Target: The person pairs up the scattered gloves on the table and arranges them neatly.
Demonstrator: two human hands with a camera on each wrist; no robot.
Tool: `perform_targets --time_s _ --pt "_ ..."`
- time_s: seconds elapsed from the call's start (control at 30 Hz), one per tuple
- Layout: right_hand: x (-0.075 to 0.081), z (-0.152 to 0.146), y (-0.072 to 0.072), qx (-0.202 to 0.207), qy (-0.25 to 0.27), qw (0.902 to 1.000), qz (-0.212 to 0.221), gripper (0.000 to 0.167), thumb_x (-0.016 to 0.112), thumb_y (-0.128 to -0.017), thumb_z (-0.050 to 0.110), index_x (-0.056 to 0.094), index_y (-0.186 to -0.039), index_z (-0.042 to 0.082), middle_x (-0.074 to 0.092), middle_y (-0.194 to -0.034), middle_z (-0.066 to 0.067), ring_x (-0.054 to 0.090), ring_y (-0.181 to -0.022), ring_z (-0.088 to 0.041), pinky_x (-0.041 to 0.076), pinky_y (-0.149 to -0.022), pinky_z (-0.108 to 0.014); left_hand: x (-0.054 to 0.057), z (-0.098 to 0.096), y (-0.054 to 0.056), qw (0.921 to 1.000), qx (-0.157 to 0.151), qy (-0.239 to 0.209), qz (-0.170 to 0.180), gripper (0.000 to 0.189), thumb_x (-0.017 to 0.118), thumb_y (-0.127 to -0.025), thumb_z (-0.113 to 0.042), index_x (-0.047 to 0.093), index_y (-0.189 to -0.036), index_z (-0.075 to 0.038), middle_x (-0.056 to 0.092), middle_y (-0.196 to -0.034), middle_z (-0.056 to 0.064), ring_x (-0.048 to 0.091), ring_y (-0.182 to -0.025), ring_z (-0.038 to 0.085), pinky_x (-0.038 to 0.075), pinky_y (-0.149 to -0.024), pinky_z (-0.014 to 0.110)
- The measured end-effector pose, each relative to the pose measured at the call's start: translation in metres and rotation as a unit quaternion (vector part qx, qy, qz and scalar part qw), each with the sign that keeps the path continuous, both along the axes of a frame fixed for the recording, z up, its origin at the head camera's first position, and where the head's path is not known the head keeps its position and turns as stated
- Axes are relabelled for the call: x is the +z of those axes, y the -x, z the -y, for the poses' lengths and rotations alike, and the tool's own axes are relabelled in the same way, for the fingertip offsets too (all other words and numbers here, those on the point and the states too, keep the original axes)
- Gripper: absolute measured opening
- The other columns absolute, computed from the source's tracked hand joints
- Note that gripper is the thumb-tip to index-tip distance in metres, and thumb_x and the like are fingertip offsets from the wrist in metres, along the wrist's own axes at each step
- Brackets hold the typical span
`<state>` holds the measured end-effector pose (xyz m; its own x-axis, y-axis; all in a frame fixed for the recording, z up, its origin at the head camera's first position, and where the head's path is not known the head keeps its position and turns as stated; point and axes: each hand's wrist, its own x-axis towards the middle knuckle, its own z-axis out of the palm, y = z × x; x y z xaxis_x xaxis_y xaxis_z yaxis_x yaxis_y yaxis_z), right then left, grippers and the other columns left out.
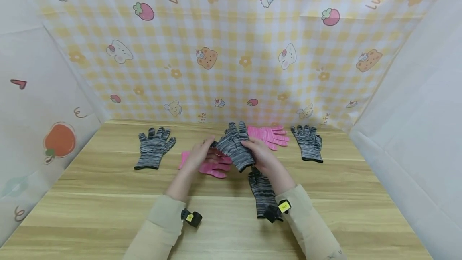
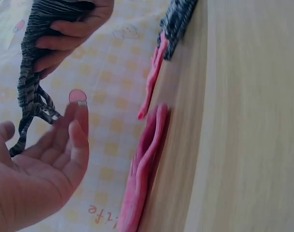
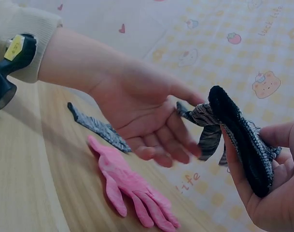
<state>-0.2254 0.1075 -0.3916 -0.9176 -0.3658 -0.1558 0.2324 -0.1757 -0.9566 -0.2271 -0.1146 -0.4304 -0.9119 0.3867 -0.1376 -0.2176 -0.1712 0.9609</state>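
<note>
A grey-and-black striped knit glove (image 1: 236, 148) is held up over the middle of the table, fingers pointing away and dark-edged cuff towards me. My right hand (image 1: 263, 156) grips it near the cuff, thumb on top; the right wrist view looks into the cuff opening (image 3: 241, 145). On the other side, my left hand (image 1: 198, 154) has a narrow finger of the glove between its thumb and palm, other fingers loosely bent beneath. Below the left hand lies a pink glove (image 1: 216, 168), partly hidden by it. Another striped glove (image 1: 262, 192) lies under my right wrist.
A striped glove (image 1: 153, 148) lies flat at the left, another (image 1: 308, 143) at the right. A second pink glove (image 1: 270, 135) lies at the back, partly behind the held one. A checked cloth (image 1: 231, 67) rises along the wooden table's (image 1: 108, 204) back edge.
</note>
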Motion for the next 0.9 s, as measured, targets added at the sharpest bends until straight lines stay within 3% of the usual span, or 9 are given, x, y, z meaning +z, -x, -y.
perform_targets --time_s 0.07,0.23,0.33,0.57,0.77,0.9 --pt "0.000 -0.002 -0.002 -0.002 0.003 1.0000 -0.002 0.039 0.046 -0.100 0.014 0.043 -0.133 -0.007 0.063 -0.100 -0.005 0.061 -0.088 -0.015 0.051 -0.078 -0.028 0.000 -0.003 -0.002 0.9982 -0.033 -0.039 0.033 0.079 0.046 -0.092 -0.063 0.058 -0.107 0.013 0.061 -0.108 0.034 0.060 -0.098 0.051 0.050 -0.074 0.064" --pt "0.002 -0.008 -0.008 -0.012 0.000 0.9999 -0.007 0.038 0.047 -0.099 0.014 0.043 -0.130 -0.007 0.062 -0.098 -0.003 0.061 -0.088 -0.014 0.051 -0.079 -0.028 0.029 -0.017 -0.022 0.9987 0.020 0.000 0.047 0.069 0.054 -0.091 -0.056 0.050 -0.116 0.009 0.056 -0.115 0.039 0.057 -0.101 0.054 0.047 -0.078 0.066" --pt "0.003 -0.012 -0.011 -0.009 -0.007 0.9998 -0.015 0.040 0.046 -0.100 0.014 0.042 -0.133 -0.009 0.063 -0.100 -0.003 0.061 -0.089 -0.014 0.051 -0.080 -0.029 0.035 -0.022 -0.026 0.9972 0.049 0.015 0.055 0.059 0.059 -0.091 -0.049 0.045 -0.117 0.003 0.059 -0.111 0.036 0.062 -0.092 0.048 0.048 -0.075 0.064" --pt "0.002 -0.021 -0.020 -0.020 -0.024 0.9989 -0.036 0.034 0.048 -0.099 0.012 0.050 -0.124 -0.011 0.065 -0.097 -0.003 0.062 -0.087 -0.014 0.052 -0.079 -0.028 0.032 -0.033 -0.028 0.9931 0.100 0.039 0.046 0.043 0.067 -0.090 -0.033 0.049 -0.114 -0.003 0.066 -0.092 0.024 0.068 -0.074 0.036 0.054 -0.063 0.058" --pt "0.003 -0.028 -0.028 -0.032 -0.056 0.9968 -0.046 0.017 0.051 -0.098 0.012 0.061 -0.101 -0.001 0.065 -0.085 -0.002 0.062 -0.077 -0.012 0.052 -0.069 -0.026 0.031 -0.039 -0.030 0.9916 0.116 0.049 0.030 0.036 0.070 -0.088 -0.030 0.053 -0.108 -0.006 0.065 -0.075 0.010 0.066 -0.061 0.025 0.055 -0.054 0.052" --pt "0.005 -0.032 -0.032 -0.032 -0.088 0.9946 -0.045 0.015 0.053 -0.097 0.015 0.062 -0.096 0.003 0.064 -0.081 0.000 0.060 -0.074 -0.010 0.052 -0.068 -0.026 0.032 -0.041 -0.032 0.9905 0.123 0.055 0.027 0.035 0.070 -0.087 -0.029 0.054 -0.108 -0.006 0.065 -0.073 0.009 0.065 -0.060 0.025 0.055 -0.055 0.053"
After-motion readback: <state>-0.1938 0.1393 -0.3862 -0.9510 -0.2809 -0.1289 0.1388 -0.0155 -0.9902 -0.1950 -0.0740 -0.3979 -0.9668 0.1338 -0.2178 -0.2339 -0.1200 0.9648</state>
